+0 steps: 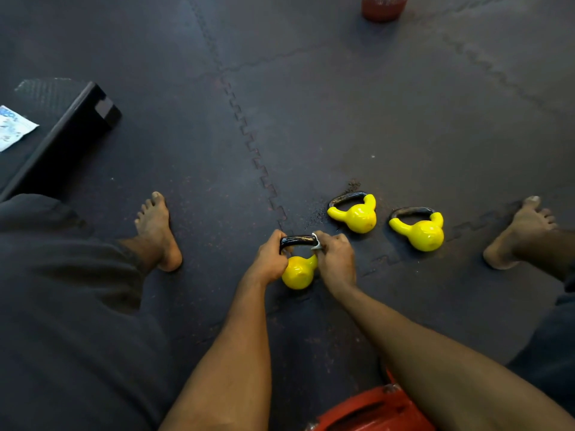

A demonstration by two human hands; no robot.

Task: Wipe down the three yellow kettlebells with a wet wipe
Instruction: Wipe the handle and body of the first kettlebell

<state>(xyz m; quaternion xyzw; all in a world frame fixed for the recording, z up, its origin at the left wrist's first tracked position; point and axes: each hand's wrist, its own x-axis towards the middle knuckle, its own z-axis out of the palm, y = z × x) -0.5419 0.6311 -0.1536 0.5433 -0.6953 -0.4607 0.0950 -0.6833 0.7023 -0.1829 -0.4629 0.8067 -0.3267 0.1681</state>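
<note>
Dark mat (342, 104), three glossy yellow kettlebells (357, 216)

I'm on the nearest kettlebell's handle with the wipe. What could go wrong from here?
The right hand holds the wet wipe on the handle that the left hand grips; wetted, the nearest kettlebell might slip, with a bare foot on the mat nearby. Grit beside the middle kettlebell could foul the wipe.

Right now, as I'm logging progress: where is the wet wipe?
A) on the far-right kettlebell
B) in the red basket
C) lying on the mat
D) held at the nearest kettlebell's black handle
D: the right hand pinches the wet wipe against the handle of the nearest kettlebell.
</note>
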